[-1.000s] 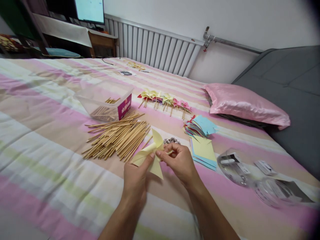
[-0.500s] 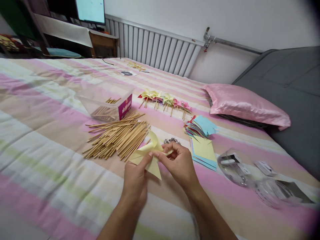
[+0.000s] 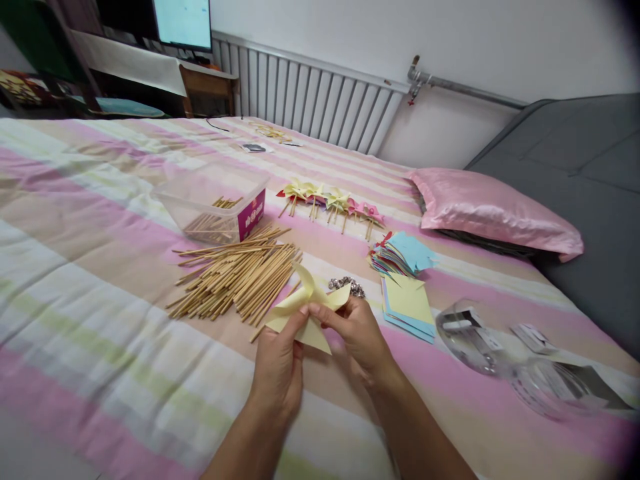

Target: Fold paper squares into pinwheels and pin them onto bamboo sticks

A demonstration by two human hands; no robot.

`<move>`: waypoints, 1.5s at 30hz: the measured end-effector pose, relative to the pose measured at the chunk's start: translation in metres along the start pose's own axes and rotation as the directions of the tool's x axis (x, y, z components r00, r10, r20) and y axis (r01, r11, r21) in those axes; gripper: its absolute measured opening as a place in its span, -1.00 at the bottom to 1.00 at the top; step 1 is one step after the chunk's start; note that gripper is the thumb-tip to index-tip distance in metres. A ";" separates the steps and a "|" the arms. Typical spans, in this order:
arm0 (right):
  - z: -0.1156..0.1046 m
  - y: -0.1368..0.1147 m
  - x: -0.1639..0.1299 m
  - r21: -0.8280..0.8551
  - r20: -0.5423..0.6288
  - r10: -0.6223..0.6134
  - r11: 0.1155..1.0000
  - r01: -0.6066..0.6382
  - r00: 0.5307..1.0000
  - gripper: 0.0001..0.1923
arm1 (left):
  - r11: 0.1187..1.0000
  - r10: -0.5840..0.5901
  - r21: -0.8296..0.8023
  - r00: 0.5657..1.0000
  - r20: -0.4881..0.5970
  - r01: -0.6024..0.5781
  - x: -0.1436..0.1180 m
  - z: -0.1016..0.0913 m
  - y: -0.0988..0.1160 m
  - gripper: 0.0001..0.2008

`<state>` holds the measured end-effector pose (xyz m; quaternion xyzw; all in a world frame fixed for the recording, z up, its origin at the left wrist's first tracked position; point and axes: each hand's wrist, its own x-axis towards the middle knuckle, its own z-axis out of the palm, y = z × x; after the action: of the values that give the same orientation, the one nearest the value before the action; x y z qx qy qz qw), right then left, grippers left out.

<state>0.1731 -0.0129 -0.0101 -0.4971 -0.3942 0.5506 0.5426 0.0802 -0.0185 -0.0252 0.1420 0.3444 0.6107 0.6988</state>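
Yellow paper pinwheel sits pinched at its centre between both hands, left hand gripping from below, right hand closed on it from the right, blades fanning away; possibly a pin is there. Bamboo sticks lie just left on the striped bedsheet, radiator behind

Sticks lie left of the hands, paper squares right.
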 end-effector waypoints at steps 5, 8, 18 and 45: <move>-0.008 -0.001 0.002 0.097 -0.005 0.032 0.995 -0.032 0.999 -0.74 | 0.997 -0.021 0.081 0.996 0.083 0.014 -0.002 -0.002 0.000 -0.70; -0.026 -0.003 0.007 0.049 0.042 0.072 0.996 -0.074 0.996 -0.77 | 0.977 -0.127 0.192 0.979 0.158 0.096 -0.003 -0.004 0.004 -0.75; -0.053 -0.014 0.008 -0.153 0.197 0.181 0.976 -0.152 0.964 -0.81 | 0.866 -0.132 0.500 0.976 0.172 0.029 0.000 -0.006 0.007 -0.74; -0.041 -0.017 0.005 -0.187 0.129 0.244 0.958 -0.218 0.961 -0.85 | 0.869 -0.040 0.495 0.996 0.074 -0.002 0.003 -0.006 0.005 -0.84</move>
<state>0.2172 -0.0102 -0.0017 -0.5414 -0.4188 0.6106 0.3983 0.0725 -0.0164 -0.0279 0.3377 0.4616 0.4888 0.6588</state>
